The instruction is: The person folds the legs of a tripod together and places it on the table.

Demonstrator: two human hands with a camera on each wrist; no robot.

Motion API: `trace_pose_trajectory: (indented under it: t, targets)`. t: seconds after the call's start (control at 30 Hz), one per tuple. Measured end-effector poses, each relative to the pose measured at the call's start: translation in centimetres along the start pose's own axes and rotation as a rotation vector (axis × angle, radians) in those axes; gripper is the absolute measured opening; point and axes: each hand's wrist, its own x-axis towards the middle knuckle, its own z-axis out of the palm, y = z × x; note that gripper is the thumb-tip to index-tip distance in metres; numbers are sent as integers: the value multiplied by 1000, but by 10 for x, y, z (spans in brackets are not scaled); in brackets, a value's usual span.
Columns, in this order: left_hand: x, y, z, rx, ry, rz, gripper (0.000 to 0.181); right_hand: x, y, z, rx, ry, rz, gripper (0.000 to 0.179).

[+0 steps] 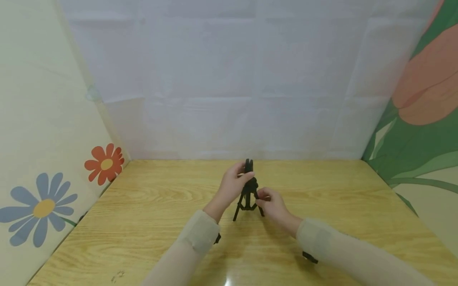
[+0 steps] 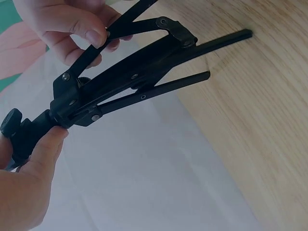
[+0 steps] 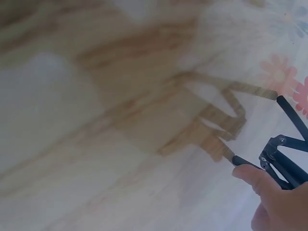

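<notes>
A small black tripod [image 1: 247,201] is upright at the middle of the table, its legs spread and braced by short struts. In the right wrist view its feet meet their reflections in the glossy tabletop. My left hand [image 1: 231,184] grips the tripod's upper part, thumb just under the collar where the legs join, beside a round knob [image 2: 10,122]. With thumb and fingers, my right hand [image 1: 274,204] pinches one leg [image 2: 86,60] on the right side. The right wrist view shows the right thumb [image 3: 252,175] lying along that leg near its foot.
The wooden table [image 1: 161,186] ends at a white cloth backdrop [image 1: 232,79]. Flower-printed panels stand to the left [image 1: 32,131] and right [image 1: 429,155]. Dark straps or devices show under both sleeves [image 1: 200,230].
</notes>
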Motion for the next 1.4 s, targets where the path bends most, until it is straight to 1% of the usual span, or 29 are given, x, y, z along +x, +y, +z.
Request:
trace_pose_trajectory:
  t: [0.2,0.33,0.57,0.8,0.97,1.1,1.17,1.33,1.4]
  targets:
    - [4,-2,1,3,3,-29,31,1,0,1,88,-7,42,12]
    - [5,-1,2,-10,0,-36,30,2,0,2,117,-11,50,12]
    - [5,-2,4,-76,-2,-69,30,5,2,3,123,-6,30,10]
    - [5,-1,5,-84,5,-81,31,7,2,5,161,-2,12,5]
    - [5,0,5,-76,-8,-88,30,6,3,7,208,-9,19,6]
    - [6,-1,4,-92,-23,-100,27,6,3,8,245,-10,23,11]
    - [6,-2,3,-104,-34,-91,25,5,2,8,258,-9,18,14]
    - [7,-6,1,-141,-65,-74,27,5,-1,8,260,-9,4,17]
    - [7,-7,0,-148,-74,-84,28,5,-1,8,248,-13,-3,18]
